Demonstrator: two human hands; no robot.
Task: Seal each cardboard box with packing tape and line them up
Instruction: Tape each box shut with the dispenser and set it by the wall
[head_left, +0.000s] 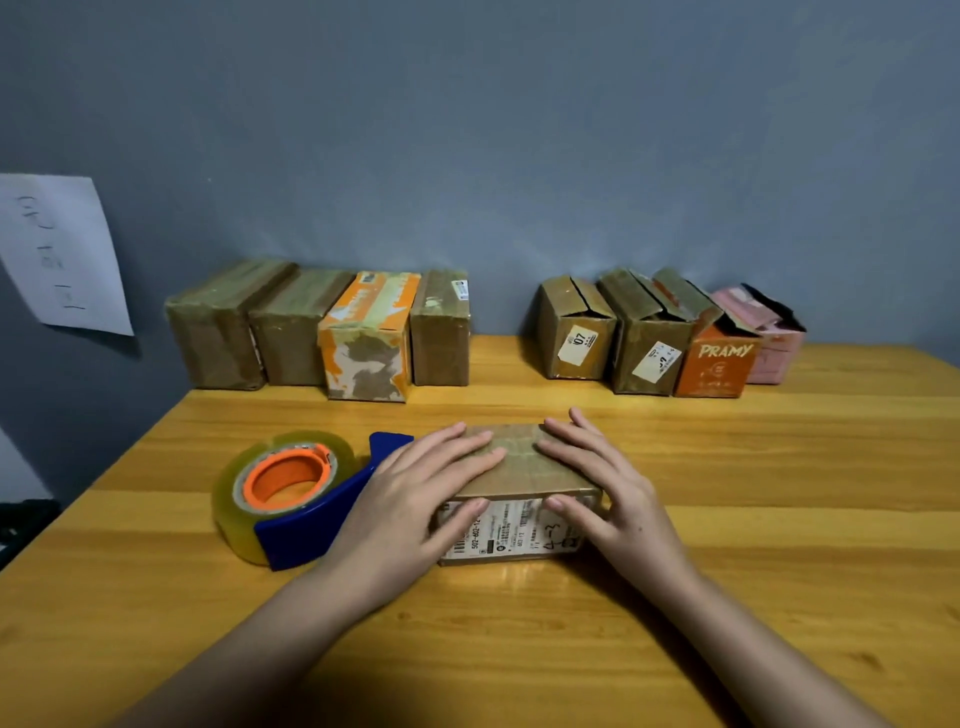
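Observation:
A small cardboard box with a white shipping label on its near face lies in the middle of the wooden table. My left hand lies flat across its left side, fingers straight on the taped top, thumb on the label face. On the right side my right hand presses the top in the same way. A tape dispenser with a blue frame, orange core and a clear tape roll lies just left of the box, touching my left hand.
Several taped boxes stand in a row against the grey wall at the back left. Several boxes with loose flaps stand at the back right, among them an orange one and a pink one. A paper sheet hangs on the left wall.

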